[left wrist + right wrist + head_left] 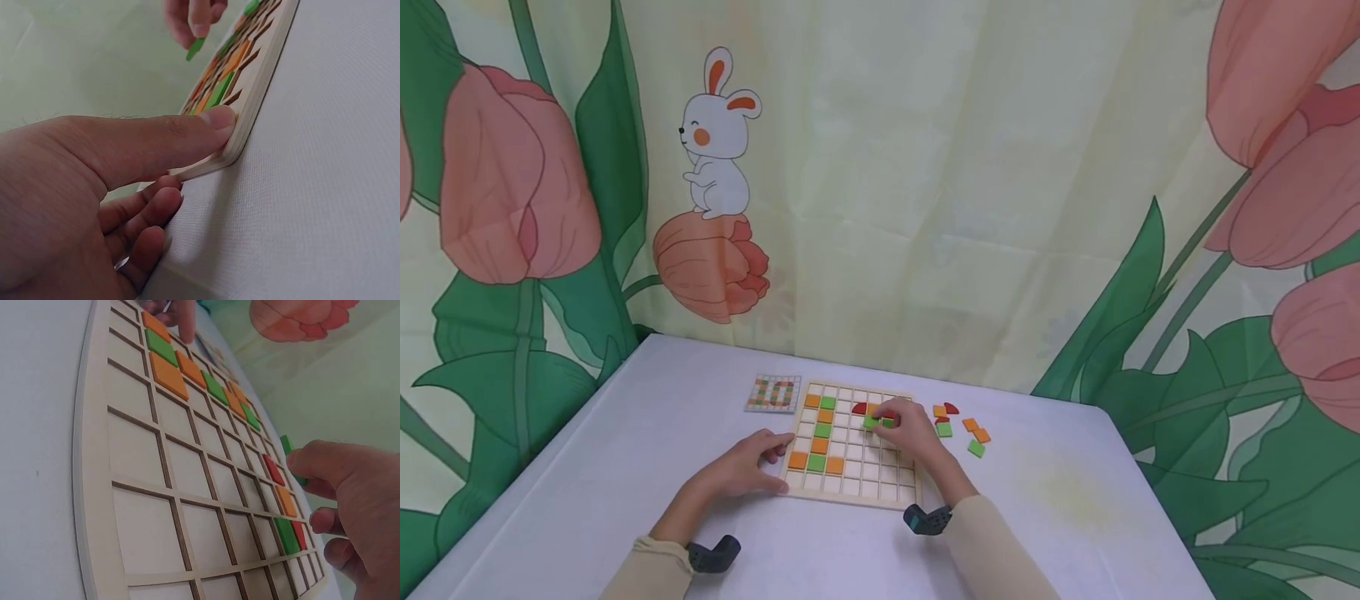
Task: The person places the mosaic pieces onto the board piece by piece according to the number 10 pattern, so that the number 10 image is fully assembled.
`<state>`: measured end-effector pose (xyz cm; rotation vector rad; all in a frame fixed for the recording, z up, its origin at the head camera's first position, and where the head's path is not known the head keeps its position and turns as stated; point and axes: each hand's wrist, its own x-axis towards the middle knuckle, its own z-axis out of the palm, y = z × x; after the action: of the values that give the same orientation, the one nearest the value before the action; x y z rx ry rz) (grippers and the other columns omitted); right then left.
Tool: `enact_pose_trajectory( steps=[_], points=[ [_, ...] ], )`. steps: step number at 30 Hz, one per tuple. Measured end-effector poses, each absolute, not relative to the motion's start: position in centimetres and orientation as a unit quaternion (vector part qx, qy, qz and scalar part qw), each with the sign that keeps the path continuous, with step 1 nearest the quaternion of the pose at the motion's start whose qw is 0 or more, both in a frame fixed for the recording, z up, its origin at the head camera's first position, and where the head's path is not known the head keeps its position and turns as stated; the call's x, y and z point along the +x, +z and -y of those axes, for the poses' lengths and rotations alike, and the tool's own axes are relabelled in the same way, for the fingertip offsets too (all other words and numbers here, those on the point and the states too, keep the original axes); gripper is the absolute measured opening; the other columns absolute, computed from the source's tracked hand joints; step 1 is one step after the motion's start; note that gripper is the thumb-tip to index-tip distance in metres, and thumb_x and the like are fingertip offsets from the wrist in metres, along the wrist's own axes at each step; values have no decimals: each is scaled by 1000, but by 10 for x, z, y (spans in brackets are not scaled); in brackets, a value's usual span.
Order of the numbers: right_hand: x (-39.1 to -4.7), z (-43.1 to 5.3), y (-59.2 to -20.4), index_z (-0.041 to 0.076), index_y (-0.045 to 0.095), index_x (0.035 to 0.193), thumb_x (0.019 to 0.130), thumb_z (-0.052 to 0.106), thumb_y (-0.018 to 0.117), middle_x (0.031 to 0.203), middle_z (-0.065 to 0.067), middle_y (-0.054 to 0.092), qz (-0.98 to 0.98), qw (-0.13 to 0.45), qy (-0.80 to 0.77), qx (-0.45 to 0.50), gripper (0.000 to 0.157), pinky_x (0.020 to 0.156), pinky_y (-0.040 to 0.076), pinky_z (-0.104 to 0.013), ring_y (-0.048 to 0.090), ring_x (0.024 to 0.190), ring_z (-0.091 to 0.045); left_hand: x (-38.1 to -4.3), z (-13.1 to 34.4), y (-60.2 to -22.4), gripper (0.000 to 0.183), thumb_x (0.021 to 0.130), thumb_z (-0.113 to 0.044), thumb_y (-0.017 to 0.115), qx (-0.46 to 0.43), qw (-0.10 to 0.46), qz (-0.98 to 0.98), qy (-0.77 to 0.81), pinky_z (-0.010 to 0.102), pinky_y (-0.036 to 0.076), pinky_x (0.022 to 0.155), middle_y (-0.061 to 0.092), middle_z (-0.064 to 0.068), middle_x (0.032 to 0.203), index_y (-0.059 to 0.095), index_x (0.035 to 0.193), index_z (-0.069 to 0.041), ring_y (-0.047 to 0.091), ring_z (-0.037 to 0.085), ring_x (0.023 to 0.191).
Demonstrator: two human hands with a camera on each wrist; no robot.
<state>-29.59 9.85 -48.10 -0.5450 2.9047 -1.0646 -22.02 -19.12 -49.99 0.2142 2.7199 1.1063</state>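
Note:
My right hand pinches a green square tile between thumb and fingertips, over the upper right part of a wooden grid board. Under and beside these fingers, the board's cells hold a red quarter-round tile, an orange tile and a green tile. At the lower left corner, my left hand touches the board's frame, its thumb lying straight on the wood and the other fingers along the side. Orange and green tiles form an upright column with a foot on the left.
A small pattern card showing a coloured "10" lies beyond the board's left side. Several loose tiles lie to the right, among them orange squares, a green square and a red quarter-round. A printed curtain hangs behind the white table.

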Motion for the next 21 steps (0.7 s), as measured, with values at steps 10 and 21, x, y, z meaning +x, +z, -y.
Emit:
enact_pose_trajectory(
  steps=[10,21],
  points=[
    [-303,-87,-488,21,74,100,86,24,73,110,2,67,-924,16,-344,-165,14,83,47,-31,55,96,-16,-219,192,-501,81,65,-19,88,77,93,-919,376,30,40,80,51,-4,98,53,139,-13,45,13,93],
    [-310,-77,-495,21,75,96,86,22,72,113,3,66,-926,19,-341,-163,10,93,47,-39,57,106,-17,-219,192,-502,81,66,-19,88,80,91,-918,377,28,39,78,50,-5,97,53,139,-14,45,12,92]
  ],
)
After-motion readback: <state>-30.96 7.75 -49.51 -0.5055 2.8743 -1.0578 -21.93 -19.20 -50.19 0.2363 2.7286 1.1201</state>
